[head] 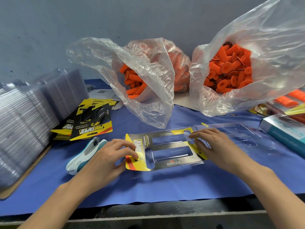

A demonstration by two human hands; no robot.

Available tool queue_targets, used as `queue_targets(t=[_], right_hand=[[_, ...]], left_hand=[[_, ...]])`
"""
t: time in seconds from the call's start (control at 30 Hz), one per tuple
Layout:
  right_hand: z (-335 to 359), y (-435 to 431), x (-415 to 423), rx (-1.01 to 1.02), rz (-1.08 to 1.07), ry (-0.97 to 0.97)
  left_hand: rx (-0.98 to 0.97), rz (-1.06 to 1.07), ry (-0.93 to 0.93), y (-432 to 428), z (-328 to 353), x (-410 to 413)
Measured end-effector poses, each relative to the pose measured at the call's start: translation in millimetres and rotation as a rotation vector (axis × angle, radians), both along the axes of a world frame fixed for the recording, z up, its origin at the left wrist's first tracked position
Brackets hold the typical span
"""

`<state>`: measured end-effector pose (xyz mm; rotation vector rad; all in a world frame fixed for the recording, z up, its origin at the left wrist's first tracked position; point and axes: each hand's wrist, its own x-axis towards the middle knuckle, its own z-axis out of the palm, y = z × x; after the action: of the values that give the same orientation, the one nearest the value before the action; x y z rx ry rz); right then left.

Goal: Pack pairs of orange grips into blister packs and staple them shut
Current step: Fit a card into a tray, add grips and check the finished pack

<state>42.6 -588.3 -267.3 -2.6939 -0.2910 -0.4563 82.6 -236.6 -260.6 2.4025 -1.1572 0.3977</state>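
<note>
- Blue cloth: we note a bare strip between the pack and the cloth's near edge, which overhangs the table front.
- Room at the sides: stapler just beside the left hand; teal box near the pack's opened clear lid.
- Room behind: the left bag sags close to the pack's far edge; the right bag stands further back.
- Blister pack: one, lying flat at the cloth's centre, with a black-and-yellow card inside and two long cavities, both empty.
- Left hand: curled fingers pinch the pack's left end.
- Right hand: nearly straight fingers press on the right end, grasping nothing.
- Orange grips: we cannot count them; they are heaped in both bags.
- Printed cards: one loose pile at left.
- Clear blisters: stacked at far left.
</note>
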Motion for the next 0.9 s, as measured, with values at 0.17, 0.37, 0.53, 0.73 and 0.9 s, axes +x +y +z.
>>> queue_targets(t=[0.17,0.37,0.53,0.73,0.9], right_hand=[[2.7,2.0,0.1,0.089,-0.029,0.027],[22.0,12.3,-0.4,0.489,-0.053,-0.040],[40.6,22.4,4.2,0.940,0.013,-0.094],[51.9,30.0,5.6,1.163,0.029,0.006],[45.2,24.8,8.1,1.063,-0.118,0.010]], left_hand=[[-0.094,0.000,-0.024,-3.2,2.9,0.7],[-0.716,0.233,0.094,-17.9,27.2,3.9],[-1.011,0.289,0.214,-25.4,46.4,17.7],[-0.853,0.322,0.507,-31.2,34.6,27.6],[-0.630,0.382,0.696,-23.7,20.4,29.2]])
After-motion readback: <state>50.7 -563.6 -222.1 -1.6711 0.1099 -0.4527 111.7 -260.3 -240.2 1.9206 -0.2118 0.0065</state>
